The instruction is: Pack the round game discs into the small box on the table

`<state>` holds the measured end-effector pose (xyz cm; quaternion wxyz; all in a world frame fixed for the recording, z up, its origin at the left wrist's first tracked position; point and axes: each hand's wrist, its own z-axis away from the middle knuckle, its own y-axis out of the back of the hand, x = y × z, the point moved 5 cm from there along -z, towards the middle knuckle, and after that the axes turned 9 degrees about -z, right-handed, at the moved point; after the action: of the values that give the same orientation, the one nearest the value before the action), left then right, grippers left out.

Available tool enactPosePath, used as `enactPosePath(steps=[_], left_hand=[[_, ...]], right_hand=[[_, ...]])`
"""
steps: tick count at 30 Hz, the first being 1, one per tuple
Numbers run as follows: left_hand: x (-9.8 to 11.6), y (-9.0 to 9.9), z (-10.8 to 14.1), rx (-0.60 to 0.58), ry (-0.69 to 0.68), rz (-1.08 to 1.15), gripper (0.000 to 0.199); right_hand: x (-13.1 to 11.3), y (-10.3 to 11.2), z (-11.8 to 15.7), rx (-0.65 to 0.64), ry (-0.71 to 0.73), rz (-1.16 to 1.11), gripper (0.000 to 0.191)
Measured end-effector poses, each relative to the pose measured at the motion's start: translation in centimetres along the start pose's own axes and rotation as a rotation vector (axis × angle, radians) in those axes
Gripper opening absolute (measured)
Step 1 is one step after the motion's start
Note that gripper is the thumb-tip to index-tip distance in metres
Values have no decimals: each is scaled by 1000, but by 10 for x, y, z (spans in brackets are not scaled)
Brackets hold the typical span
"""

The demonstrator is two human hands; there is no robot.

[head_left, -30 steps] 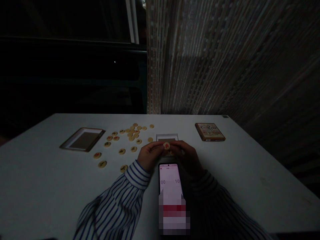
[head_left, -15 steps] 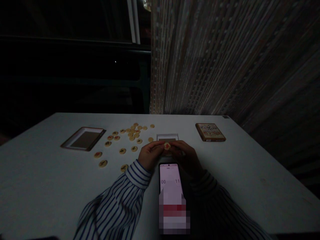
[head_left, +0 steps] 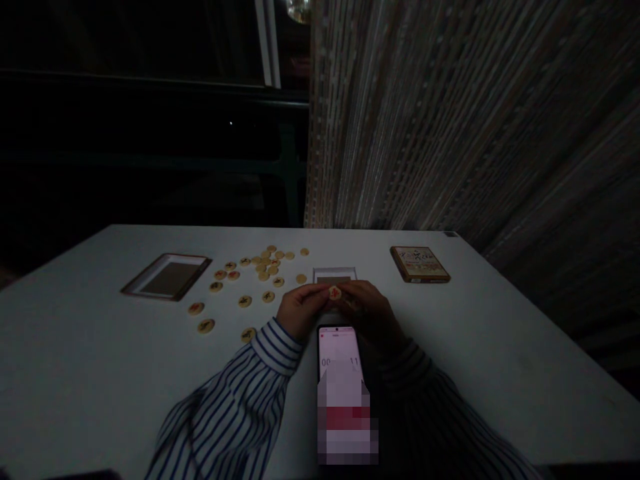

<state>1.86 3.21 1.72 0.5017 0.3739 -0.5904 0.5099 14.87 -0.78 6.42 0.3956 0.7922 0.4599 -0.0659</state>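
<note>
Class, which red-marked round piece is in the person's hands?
The round piece between the left hand and right hand; the other visible red-marked pieces lie on the table.

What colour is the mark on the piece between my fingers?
Red; the piece shows it in the head view.

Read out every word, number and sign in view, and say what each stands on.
"00": left side of the phone screen.
"11": right side of that screen.
Small heading above the digits: too small to read.
Red character on the held disc: too blurred.
Red and black characters on loose discs: too small.
Lettering on the right-hand box: too blurred.
</note>
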Motion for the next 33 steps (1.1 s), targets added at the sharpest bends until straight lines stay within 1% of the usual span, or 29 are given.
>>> enactPosePath(steps=[7,10,12,13,16,19,21,26,30,33], left_hand=[[0,1,-1,24,-22,-58,32],[0,3,-2,41,-39,-84,33],[0,7,-5,90,-69,-115,32],[0,11,-6,137,-99,-149,31],[3,21,-10,244,-201,-340,25],[3,27,-13,297,-237,-475,23],[2,30,-14,305,-238,-529,24],[-7,33,-19,315,-227,-618,22],[-15,33,-22,305,-201,-653,23],[-15,33,-21,316,-194,-691,24]], right_hand=[[2,0,1,-54,-15,106,23],[3,4,0,-33,-15,107,20],[5,8,-1,-3,-13,107,20],[6,11,-1,9,-17,111,21],[13,21,-4,34,-61,117,22],[23,30,-7,31,-124,107,24],[29,33,-9,20,-156,107,24],[42,35,-8,42,-204,98,25],[48,33,-4,-23,-218,91,25],[50,32,-2,-93,-214,106,22]])
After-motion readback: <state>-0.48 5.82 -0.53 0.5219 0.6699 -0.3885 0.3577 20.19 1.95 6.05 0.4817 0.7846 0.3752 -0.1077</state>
